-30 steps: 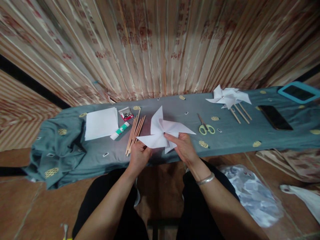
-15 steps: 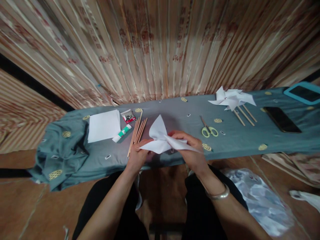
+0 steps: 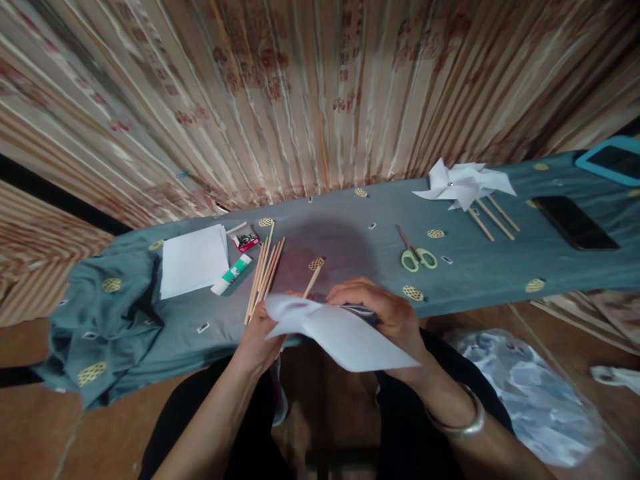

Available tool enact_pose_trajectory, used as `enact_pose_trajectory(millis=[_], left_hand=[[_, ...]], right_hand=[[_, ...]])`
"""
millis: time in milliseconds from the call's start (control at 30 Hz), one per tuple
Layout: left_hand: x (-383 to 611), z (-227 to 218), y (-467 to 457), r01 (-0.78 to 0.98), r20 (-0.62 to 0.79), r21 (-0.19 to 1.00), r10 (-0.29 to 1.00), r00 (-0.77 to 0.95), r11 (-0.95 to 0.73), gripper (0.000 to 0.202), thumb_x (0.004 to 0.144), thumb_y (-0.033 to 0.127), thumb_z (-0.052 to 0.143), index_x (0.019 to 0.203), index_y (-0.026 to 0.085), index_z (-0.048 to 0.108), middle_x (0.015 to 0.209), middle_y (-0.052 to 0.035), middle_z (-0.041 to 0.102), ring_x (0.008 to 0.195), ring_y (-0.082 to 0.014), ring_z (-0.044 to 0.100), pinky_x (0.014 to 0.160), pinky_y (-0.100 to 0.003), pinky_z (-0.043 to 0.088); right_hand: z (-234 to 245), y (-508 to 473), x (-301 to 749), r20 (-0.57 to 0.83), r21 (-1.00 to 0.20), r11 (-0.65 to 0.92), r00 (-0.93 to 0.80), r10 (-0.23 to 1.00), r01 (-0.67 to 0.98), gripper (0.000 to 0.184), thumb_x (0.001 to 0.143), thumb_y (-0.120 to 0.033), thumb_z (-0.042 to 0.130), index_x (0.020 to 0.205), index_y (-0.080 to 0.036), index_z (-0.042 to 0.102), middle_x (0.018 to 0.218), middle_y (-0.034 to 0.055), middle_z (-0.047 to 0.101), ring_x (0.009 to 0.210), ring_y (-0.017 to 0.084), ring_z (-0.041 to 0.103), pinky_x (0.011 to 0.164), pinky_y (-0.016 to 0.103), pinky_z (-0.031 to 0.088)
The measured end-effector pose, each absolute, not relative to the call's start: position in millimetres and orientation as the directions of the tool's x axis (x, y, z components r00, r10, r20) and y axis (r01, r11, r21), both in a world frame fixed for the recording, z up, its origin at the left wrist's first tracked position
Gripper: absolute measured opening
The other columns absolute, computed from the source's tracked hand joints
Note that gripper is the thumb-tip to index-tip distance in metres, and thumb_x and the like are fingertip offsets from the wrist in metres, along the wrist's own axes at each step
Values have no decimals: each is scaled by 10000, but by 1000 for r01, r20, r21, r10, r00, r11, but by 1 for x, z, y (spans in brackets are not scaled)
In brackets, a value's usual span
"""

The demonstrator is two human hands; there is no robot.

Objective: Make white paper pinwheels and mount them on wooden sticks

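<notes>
A white paper pinwheel [image 3: 340,333] is tilted towards me, held over the table's front edge. My right hand [image 3: 385,313] curls over its top, fingers closed on the paper. My left hand [image 3: 260,333] sits under its left side, closed on a thin wooden stick [image 3: 313,279] that pokes up behind the paper. A bundle of several more wooden sticks [image 3: 263,272] lies just left of my hands.
The table is draped in a blue-grey cloth [image 3: 350,240]. On it lie white paper sheets [image 3: 193,259], a glue stick [image 3: 230,274], a small red box [image 3: 247,239], yellow-handled scissors [image 3: 414,252], finished pinwheels [image 3: 463,185], a black phone [image 3: 574,222] and a tablet [image 3: 613,160]. A plastic bag [image 3: 520,393] lies on the floor.
The pinwheel was flipped from lying flat and facing up to tilted towards me. Both hands drew back to the table's edge. A stick now shows in my left hand.
</notes>
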State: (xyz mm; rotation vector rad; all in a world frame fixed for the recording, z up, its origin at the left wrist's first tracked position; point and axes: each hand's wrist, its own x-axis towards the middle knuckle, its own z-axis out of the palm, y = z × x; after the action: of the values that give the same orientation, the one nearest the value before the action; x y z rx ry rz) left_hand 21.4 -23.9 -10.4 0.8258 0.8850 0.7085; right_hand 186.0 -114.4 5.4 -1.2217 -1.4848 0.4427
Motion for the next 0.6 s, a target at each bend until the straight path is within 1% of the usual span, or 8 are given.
enact_pose_trajectory(millis=[100,233,333,467,533,600], left_hand=[[20,-12,-25,-179,-336,866,808,484,467,306,420,266,914,631,143,729,616,-19,695,575,-143,630,584,-234,518],[20,-16,-27,-152,-320,886,815,482,438,286,447,278,908,633,151,732,592,-12,690,564,-148,632,556,-232,522],[20,-19,-29,-127,-308,898,808,503,421,259,461,269,895,627,156,731,613,-27,705,637,-189,670,600,-261,550],[19,-22,-31,-114,-332,891,804,494,439,322,469,287,889,724,152,746,729,-62,744,772,-248,704,693,-306,577],[18,-23,-31,-111,-343,888,803,487,447,344,495,297,879,778,151,749,781,-73,752,814,-260,707,714,-315,578],[17,-23,-32,-104,-349,887,801,487,450,336,514,290,870,793,149,747,789,-75,752,831,-265,707,722,-317,578]], right_hand=[[3,-114,189,500,-808,390,162,851,441,135,834,-225,688,965,-235,657,924,25,731,870,175,681,802,326,521],[1,-112,190,510,-803,398,167,844,444,161,829,-218,691,984,-234,653,939,32,730,885,179,679,811,336,524],[1,-110,189,523,-796,403,179,833,453,155,846,-215,672,997,-242,651,946,35,736,889,183,684,818,350,527],[0,-108,188,548,-781,416,191,815,465,149,857,-231,662,1004,-252,655,947,32,736,898,187,687,813,354,531],[-1,-108,188,565,-771,428,195,802,472,144,858,-235,661,1001,-248,657,948,34,734,897,184,686,807,350,532],[-2,-107,188,572,-767,433,197,796,473,139,860,-238,660,999,-242,659,945,38,734,894,183,688,805,348,532]])
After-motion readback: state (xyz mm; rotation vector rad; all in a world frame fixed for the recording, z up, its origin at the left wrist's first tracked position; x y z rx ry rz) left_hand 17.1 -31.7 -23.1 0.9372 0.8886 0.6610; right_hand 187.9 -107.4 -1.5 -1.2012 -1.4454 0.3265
